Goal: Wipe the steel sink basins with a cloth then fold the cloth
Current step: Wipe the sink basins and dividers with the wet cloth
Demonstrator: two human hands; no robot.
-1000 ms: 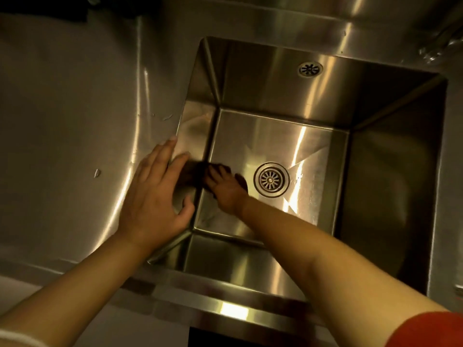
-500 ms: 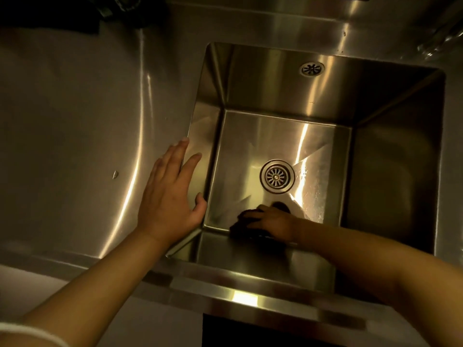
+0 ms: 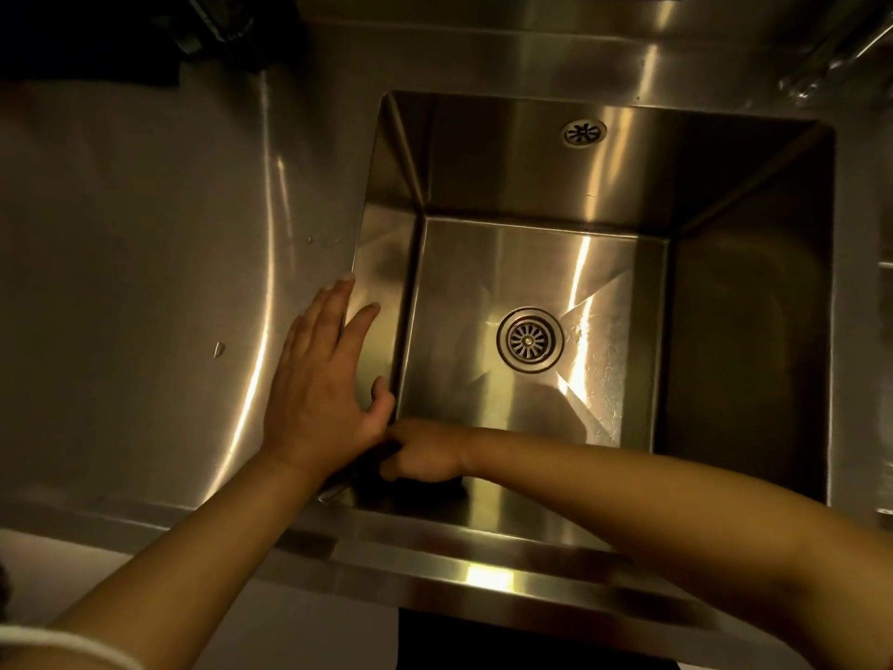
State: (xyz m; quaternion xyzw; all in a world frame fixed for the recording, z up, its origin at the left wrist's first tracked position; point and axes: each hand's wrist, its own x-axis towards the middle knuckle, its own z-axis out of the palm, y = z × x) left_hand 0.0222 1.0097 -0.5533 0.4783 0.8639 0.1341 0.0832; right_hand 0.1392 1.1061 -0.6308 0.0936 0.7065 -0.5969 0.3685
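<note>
The left hand [image 3: 321,386] lies flat, fingers straight, on the counter [image 3: 145,263] at the sink [image 3: 754,292] rim, likely bracing. The right hand [image 3: 425,456] presses a dark cloth [image 3: 425,488] into the sink's near-left corner to scrub it; its grip is hidden.

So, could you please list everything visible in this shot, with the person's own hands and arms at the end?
sink basin: one, steel, centre right
drain strainer: one, steel, basin floor
overflow cover: one, steel, far basin wall
counter: one, steel, left of the basin
droplets: a few, clear, on the counter
cloth: one, dark, near left basin corner, mostly hidden under the right hand
tap: partly seen, steel, top right
left hand: flat on the basin's left rim
right hand: pressing the cloth; its grip is hidden
</note>
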